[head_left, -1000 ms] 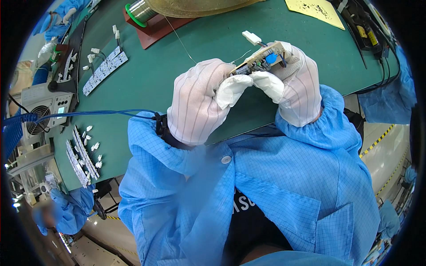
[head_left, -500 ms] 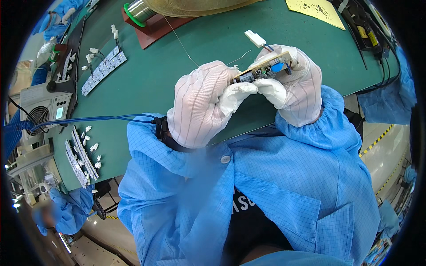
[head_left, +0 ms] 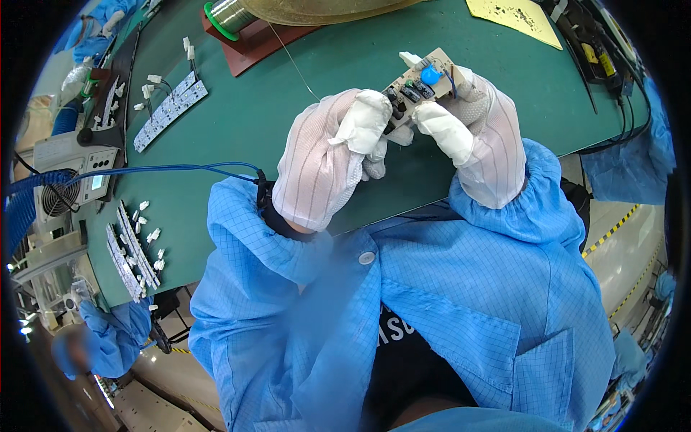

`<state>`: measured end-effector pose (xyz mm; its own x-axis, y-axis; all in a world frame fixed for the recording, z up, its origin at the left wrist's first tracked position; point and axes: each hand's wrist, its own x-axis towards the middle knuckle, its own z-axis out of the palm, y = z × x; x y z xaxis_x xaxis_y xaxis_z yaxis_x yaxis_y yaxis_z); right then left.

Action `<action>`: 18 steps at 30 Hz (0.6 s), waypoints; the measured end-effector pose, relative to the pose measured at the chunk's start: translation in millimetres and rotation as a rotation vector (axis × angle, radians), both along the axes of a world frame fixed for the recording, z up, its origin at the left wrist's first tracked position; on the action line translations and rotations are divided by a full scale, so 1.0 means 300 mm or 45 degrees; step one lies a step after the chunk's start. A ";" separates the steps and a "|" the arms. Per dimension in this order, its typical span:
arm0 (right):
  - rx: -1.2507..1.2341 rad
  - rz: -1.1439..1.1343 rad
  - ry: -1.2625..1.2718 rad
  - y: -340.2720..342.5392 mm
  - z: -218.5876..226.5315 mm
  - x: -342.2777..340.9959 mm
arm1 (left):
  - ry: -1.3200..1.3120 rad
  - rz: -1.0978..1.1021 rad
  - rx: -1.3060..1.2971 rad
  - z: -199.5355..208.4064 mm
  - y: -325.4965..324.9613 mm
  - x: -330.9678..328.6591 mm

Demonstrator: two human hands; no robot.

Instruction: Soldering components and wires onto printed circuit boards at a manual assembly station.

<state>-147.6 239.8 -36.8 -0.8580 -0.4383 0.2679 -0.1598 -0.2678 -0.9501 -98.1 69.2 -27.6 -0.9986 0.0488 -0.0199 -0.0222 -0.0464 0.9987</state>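
Note:
A small tan circuit board (head_left: pixel 440 63) is raised above the green bench mat, its component side turned toward me. It carries black cylindrical parts and a blue disc-shaped part. My right hand (head_left: pixel 481 133), in a striped white glove with covered fingertips, grips the board's right and lower edge. At the board's left end, my left hand (head_left: pixel 324 155) is closed with its thumb against the edge; its other fingers are partly hidden. A white connector (head_left: pixel 410 59) shows behind the board. Thin solder wire (head_left: pixel 294 61) runs down to behind my left hand.
A solder spool (head_left: pixel 232 18) sits on a red-brown stand at the top. White LED boards (head_left: pixel 169 111) with wired connectors lie left, and narrow strips (head_left: pixel 137 248) nearer. A blue cord (head_left: pixel 165 171) runs to my left wrist. A yellow sponge sheet (head_left: pixel 515 20) lies far right.
The board has tilted up from nearly edge-on, so its component face now shows. Both hands have shifted their fingers around it. The loose wire end between the hands is out of sight.

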 end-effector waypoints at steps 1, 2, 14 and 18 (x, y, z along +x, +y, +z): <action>-0.030 -0.008 -0.011 0.000 -0.002 -0.002 | -0.001 -0.001 0.001 0.008 0.006 0.000; -0.061 -0.016 -0.022 0.000 -0.004 -0.002 | -0.028 0.004 -0.009 0.025 0.014 0.000; 0.148 -0.205 0.132 -0.009 0.016 0.012 | 0.130 -0.021 -0.299 0.027 0.004 -0.003; 0.125 -0.138 0.126 -0.014 -0.002 -0.003 | 0.357 -0.040 -0.725 0.008 -0.019 -0.014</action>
<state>-148.7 235.5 -37.4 -0.8732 -0.3730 0.3137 -0.2768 -0.1504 -0.9491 -102.2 63.5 -25.3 -0.9679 0.1371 0.2107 0.2512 0.4899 0.8348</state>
